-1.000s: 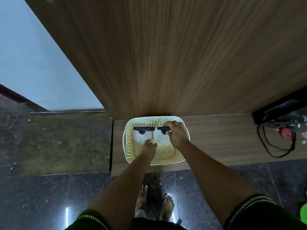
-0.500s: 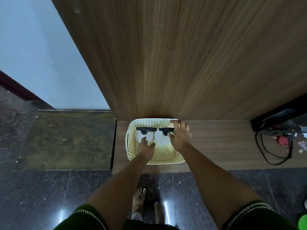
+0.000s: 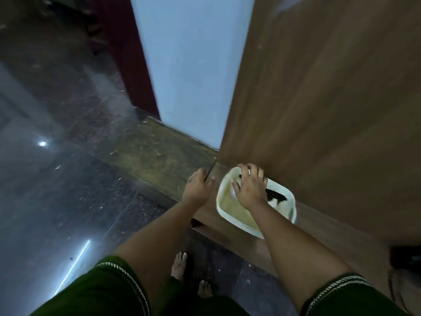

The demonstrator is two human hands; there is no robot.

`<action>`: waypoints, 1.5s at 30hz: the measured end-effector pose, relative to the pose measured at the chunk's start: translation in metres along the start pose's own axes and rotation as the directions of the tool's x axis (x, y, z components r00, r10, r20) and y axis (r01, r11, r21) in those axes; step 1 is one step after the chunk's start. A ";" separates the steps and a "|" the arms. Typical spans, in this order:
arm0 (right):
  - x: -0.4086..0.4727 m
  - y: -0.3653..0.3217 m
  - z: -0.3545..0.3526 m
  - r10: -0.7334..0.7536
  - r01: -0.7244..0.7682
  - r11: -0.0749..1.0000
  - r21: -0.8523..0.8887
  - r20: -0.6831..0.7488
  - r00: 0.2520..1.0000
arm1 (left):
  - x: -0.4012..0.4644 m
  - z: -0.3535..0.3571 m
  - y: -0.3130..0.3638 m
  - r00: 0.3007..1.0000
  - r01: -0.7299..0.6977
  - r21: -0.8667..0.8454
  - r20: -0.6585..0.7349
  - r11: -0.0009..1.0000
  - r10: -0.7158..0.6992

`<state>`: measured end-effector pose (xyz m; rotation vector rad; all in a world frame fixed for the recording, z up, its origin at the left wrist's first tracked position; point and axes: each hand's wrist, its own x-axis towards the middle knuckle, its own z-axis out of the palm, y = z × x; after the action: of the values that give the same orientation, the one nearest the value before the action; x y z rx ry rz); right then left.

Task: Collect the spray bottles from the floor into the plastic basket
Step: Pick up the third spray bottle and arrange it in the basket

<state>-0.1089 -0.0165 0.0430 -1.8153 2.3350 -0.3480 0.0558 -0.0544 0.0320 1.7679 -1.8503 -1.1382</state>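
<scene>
The cream plastic basket (image 3: 237, 221) stands on a low wooden ledge against the cabinet. Inside it I see the black trigger head of one spray bottle (image 3: 275, 197); a bit of white bottle body shows beside my thumb, and the rest is hidden under my hand. My right hand (image 3: 249, 188) hovers over the basket's far-left part with fingers spread, and whether it touches a bottle is lost in blur. My left hand (image 3: 198, 185) is outside the basket, to its left over the ledge's end, loosely curled and holding nothing.
A tall wooden cabinet (image 3: 330, 110) rises behind the basket on the wooden ledge (image 3: 319, 236). A green-brown mat (image 3: 159, 156) lies left of the ledge on the dark glossy floor (image 3: 68, 201). A dark device with cables (image 3: 405, 258) is at far right. My bare feet (image 3: 180, 265) stand below.
My left hand has come out of the basket to its left side. My right hand has lifted and spread above the bottles. My view has swung left, so the basket now sits to the right.
</scene>
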 end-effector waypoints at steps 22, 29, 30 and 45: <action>-0.271 -0.491 0.130 -0.933 0.894 0.278 0.352 0.320 0.164 | -0.470 -0.220 -0.355 0.025 0.518 -0.749 -0.469 0.412 -0.883; -0.427 -0.537 0.160 -0.896 0.872 -0.059 0.487 0.359 -0.261 | -0.611 -0.150 -0.384 -0.323 0.355 -0.926 -0.254 0.132 -0.912; -0.446 -0.538 0.168 -0.873 0.863 -0.105 0.495 0.369 -0.318 | -0.623 -0.136 -0.386 -0.361 0.319 -0.943 -0.217 0.098 -0.907; -0.657 -0.520 0.322 -0.462 0.763 -0.406 0.503 0.608 -0.646 | -0.700 0.025 -0.501 -0.483 -0.179 -0.967 0.248 -0.183 -0.840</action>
<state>0.6247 0.4712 -0.1288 -2.6972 -0.6192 0.8097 0.4942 0.6628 -0.1563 1.8223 1.2352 -0.3306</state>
